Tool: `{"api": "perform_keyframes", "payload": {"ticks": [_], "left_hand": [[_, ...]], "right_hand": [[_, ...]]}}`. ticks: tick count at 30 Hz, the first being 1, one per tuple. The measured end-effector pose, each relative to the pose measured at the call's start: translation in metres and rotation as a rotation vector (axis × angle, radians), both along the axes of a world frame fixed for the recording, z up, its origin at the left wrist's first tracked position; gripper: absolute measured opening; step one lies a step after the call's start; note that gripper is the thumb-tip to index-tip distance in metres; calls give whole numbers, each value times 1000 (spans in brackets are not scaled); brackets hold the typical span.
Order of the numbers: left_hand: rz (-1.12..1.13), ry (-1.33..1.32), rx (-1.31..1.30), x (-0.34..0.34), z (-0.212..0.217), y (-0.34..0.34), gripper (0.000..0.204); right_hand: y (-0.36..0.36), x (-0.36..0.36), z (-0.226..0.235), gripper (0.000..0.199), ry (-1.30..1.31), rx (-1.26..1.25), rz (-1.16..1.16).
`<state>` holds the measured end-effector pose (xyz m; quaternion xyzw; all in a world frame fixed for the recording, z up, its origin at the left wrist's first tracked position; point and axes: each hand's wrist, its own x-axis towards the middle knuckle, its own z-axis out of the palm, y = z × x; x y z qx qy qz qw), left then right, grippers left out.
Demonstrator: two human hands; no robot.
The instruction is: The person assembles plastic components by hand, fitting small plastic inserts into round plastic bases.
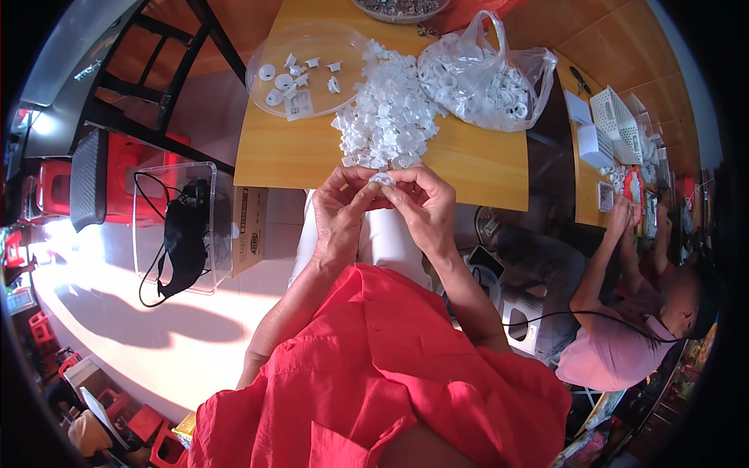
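Note:
Both of my hands meet at the front edge of the wooden table (484,168). Between my fingertips is a small round white plastic part (382,179). My left hand (341,204) pinches it from the left, and my right hand (422,204) from the right. Just beyond my fingers lies a heap of small white plastic pieces (390,117). A clear round tray (343,39) at the far left holds several white flanged parts (299,70). To the right of the heap, an open clear plastic bag (484,86) is full of white ring-like parts.
A clear plastic bin (222,234) with black cloth and cable stands left, by a cardboard box (250,226). At right, a person in a pink shirt (616,351) works at another table, near white baskets (615,113). A bowl (402,9) sits at the far edge.

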<state>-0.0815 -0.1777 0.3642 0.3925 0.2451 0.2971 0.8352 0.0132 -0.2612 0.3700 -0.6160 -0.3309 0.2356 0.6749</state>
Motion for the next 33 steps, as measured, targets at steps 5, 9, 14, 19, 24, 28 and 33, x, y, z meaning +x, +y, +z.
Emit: {"api": "perform_keyframes", "payload": {"ticks": [5,9,14,19,24,28,33], "left_hand": [[-29,-1,17,-1,-3,1,10],[-44,-12,-1,0,1,2,12],[-74,-46,-7,0,3,2,17],[-67,-12,28,-1,-3,2,21],[-42,-15,4,-1,-4,1,18],[-36,-27,-85,-2,-2,1,14],[-71,-52,-98,0,-1,2,13]], "right_hand": [[-3,2,-3,8,142,-39,39],[-2,2,5,8,116,-35,32],[-3,7,6,9,175,-12,21],[-2,9,7,7,213,-80,63],[0,5,6,7,156,-89,55],[-1,6,8,10,-2,-43,62],[-4,8,10,13,48,-49,60]]}}
